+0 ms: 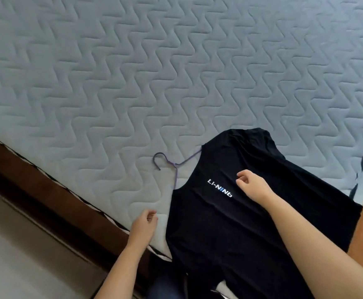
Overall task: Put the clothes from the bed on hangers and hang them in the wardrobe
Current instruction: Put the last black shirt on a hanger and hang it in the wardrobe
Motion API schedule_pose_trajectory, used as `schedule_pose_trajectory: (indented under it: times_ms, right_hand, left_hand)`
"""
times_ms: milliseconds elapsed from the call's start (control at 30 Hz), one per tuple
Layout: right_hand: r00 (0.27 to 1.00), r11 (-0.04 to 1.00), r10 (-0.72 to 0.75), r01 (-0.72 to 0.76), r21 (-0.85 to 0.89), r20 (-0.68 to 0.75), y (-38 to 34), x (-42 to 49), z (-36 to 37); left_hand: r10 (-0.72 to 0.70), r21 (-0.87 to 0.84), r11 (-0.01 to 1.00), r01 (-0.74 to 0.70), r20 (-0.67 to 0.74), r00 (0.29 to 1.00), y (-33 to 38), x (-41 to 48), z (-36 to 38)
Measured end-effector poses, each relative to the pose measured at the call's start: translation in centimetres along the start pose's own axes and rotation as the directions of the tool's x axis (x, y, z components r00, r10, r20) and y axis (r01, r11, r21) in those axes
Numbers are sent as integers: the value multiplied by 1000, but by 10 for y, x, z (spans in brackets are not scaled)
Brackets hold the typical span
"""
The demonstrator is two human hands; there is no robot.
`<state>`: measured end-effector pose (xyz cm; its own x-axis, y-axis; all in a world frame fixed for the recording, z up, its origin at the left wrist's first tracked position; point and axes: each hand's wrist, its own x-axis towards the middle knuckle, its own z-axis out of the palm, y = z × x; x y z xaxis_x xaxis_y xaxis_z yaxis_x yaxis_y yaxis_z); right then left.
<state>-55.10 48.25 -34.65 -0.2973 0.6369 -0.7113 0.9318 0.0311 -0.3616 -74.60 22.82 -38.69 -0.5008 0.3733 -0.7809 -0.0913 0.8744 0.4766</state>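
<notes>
Bed frame (46, 190), dark wood, runs diagonally along the left; pale floor (14, 255) beyond it. I have free room on that side.

Left hand (144, 223): hovers over the mattress edge, fingers loosely curled, holding nothing. It sits just beside the shirt's left side, apart from the cloth.

Hanger (172, 167): thin purple wire, hook lying flat on the mattress (133, 72), pointing left. Both shoulders disappear into the neck opening, so I judge it is already threaded.

Black T-shirt (241, 212): flat near the bed's lower right corner, white chest lettering facing up, hem trailing off the near edge towards me.

Right hand (249, 182): over the chest print, thumb and forefinger nearly pinched; whether they catch cloth I cannot tell.

Judgement: next, check both wire ends sit inside the shoulders, then take the hook with the left hand and lift straight up, right hand steadying the chest.

Mattress edge (360, 169) is close on the right; the wide open quilted area lies up and left.
</notes>
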Motion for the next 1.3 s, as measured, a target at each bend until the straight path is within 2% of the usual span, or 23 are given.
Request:
schedule_pose_trajectory:
  times_ms: [167,300,400,500,700,867,933,1067,1233,1300]
  right_hand:
    - [988,979,-135,122,-162,-75,-38,80,-1]
    - [950,897,-289,227,-378,-117,-56,133,1]
    - [927,815,-365,276,-509,-81,-63,168,2]
    - [920,718,-392,290,-633,-22,-66,192,1]
    - [928,603,-368,287,-744,60,-66,204,-6]
    - [938,610,-344,257,-750,41,-57,198,-5]
    - [931,635,-365,261,-727,15,-51,191,-3]
    - [917,721,-380,213,-660,-119,-33,166,-7]
    - [899,781,-364,154,-605,-242,-6,116,-13]
    - [902,815,-336,136,-563,-269,1,92,-17]
  left_hand:
    - [31,75,996,-37,84,996,20,58,12]
    - [50,100,993,-67,163,985,31,83,29]
    - [57,122,989,-78,168,984,34,96,38]
    - [69,168,981,-95,156,985,34,100,43]
    - [71,250,963,-104,136,988,34,100,48]
    - [91,490,861,-137,116,989,43,99,56]
    - [99,515,848,-129,85,991,46,97,59]
    - [40,456,888,-64,63,997,47,88,60]
    - [-88,277,960,46,139,986,45,62,57]
    - [-94,214,975,56,171,981,43,47,55]
